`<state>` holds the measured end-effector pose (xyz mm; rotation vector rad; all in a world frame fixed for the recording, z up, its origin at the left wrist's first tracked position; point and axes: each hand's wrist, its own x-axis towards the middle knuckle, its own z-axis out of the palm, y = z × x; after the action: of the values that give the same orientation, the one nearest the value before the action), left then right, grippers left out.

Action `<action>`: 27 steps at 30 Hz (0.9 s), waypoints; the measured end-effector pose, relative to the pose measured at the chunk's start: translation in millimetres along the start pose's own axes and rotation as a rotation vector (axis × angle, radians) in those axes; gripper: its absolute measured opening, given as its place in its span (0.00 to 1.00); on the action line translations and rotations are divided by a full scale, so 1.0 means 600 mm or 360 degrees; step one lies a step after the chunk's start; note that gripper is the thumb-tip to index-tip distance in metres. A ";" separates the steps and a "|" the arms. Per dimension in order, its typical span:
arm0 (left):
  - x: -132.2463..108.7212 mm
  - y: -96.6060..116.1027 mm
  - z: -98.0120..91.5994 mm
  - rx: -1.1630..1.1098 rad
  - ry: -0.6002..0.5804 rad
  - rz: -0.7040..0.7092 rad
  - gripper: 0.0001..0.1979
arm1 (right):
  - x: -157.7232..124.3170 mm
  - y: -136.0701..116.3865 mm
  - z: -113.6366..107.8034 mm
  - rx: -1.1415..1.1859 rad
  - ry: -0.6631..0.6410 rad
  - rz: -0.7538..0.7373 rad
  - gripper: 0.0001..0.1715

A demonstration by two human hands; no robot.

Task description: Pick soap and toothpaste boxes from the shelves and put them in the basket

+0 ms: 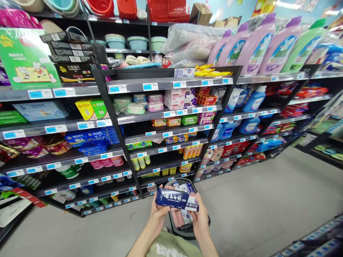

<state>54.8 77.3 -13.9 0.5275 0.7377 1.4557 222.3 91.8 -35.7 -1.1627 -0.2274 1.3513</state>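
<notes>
Between my two hands I hold a dark blue toothpaste box [171, 200], its label facing up at me and its right end slightly lower. My left hand [158, 210] is closed around the box's left end, with the thumb along the lower edge. At the other end, my right hand [200, 214] grips it with the fingers behind. Below the box stands a dark shopping basket [187, 236], partly hidden by the box and my hands. Pink boxes [177, 218] and white-and-blue packages [187, 216] lie in it.
A black store shelf [163, 84] rises ahead with soap boxes [175, 99] and other packages. Large detergent bottles [258, 46] stand upper right. A green box [29, 59] is at upper left. Grey floor [252, 200] runs to the right, with another shelf edge [313, 237] at lower right.
</notes>
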 end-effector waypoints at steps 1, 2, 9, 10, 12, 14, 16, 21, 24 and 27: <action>0.001 0.001 0.002 0.0052 0.0022 0.0038 0.42 | -0.001 0.000 0.002 -0.0009 -0.0003 0.0025 0.35; 0.002 0.003 0.004 0.0112 0.0043 0.0073 0.42 | -0.001 0.000 0.003 -0.0023 -0.0031 0.0022 0.35; 0.044 0.005 0.008 0.0475 0.0188 0.0245 0.37 | 0.005 0.024 0.004 -0.0099 -0.0326 0.0076 0.42; 0.052 0.006 0.008 0.0534 0.0185 0.0274 0.37 | 0.004 0.025 0.002 -0.0125 -0.0378 0.0043 0.44; 0.067 0.010 0.009 0.0652 0.0167 0.0336 0.37 | -0.002 0.022 0.001 -0.0193 -0.0484 -0.0085 0.46; 0.078 0.017 0.017 0.0754 0.0163 0.0395 0.36 | -0.008 0.014 0.000 -0.0289 -0.0543 -0.0199 0.49; 0.085 0.025 0.031 0.0807 0.0138 0.0463 0.36 | -0.012 0.007 -0.002 -0.0402 -0.0606 -0.0202 0.49; 0.100 0.038 0.086 0.0705 -0.0182 0.0384 0.38 | -0.009 0.007 -0.012 -0.0354 -0.0829 0.0207 0.41; 0.118 0.031 0.117 0.0660 -0.0275 0.0189 0.38 | 0.001 0.005 -0.021 -0.0147 -0.1054 0.0538 0.47; 0.136 0.016 0.147 0.0634 -0.0363 0.0026 0.40 | 0.014 -0.013 -0.034 -0.0062 -0.1133 0.0599 0.49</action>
<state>109.1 168.7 42.7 0.9898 0.8440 1.2399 244.5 89.9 -43.2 -0.7307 -0.5644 2.0760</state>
